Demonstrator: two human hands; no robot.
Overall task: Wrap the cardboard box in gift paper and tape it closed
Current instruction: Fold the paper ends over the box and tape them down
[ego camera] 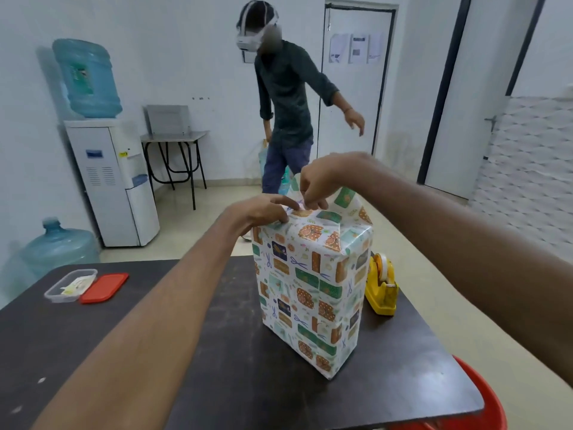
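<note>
The box [310,290] stands upright on the dark table [93,352], covered in white gift paper with green and orange patterns. Its top end is partly folded, and a flap of paper [344,197] still sticks up at the far side. My left hand [263,212] presses the folded paper down on the top left edge, index finger stretched out. My right hand [313,184] pinches the paper fold at the top centre, just beyond my left fingertips. A yellow tape dispenser [383,283] sits on the table right of the box.
A clear plastic container [69,285] and its red lid [104,288] lie at the table's left. A red stool [483,398] shows at the lower right. Beyond the table a person [288,113] in a headset walks past; a water dispenser [111,181] stands at left.
</note>
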